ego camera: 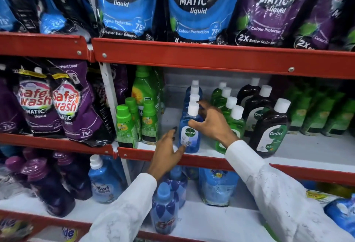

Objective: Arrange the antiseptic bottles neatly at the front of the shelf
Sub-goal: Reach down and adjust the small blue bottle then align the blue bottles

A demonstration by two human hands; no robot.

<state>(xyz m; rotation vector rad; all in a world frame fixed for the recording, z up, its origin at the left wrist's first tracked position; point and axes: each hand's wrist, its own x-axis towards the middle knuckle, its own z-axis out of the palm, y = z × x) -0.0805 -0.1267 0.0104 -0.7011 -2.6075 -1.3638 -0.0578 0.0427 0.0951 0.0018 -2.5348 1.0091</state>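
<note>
Right hand (210,121) spread around the shoulder of the front blue bottle (189,136), fingers (203,105) half-curled near the white cap and thumb against the label side, touching but not clamped. Left hand (169,148) loosely open at the bottle's lower left, thumb tip on the base of the label, palm over the red front lip (211,162) of the shelf; nothing enclosed by either hand. Bottle upright at the front edge of the white shelf board (307,151), heading a single file of blue bottles (194,90) running to the far wall. Likely step in hand: squaring and steadying this front bottle, label outward. Next move probably calls for a light two-handed nudge, level with the lip, without tipping the tall narrow body or disturbing the file behind. Just right, a row of green bottles (231,115), its front one partly hidden by the right wrist; further right, a row of dark brown bottles (269,130), front one near the edge. Left, green-capped bottles (126,126) in a cluster, a bare gap between. Red metal racking (211,57) above; detergent pouches (194,5) on the upper tier, more bottles and pouches below. White sleeves (269,184) on both arms.
</note>
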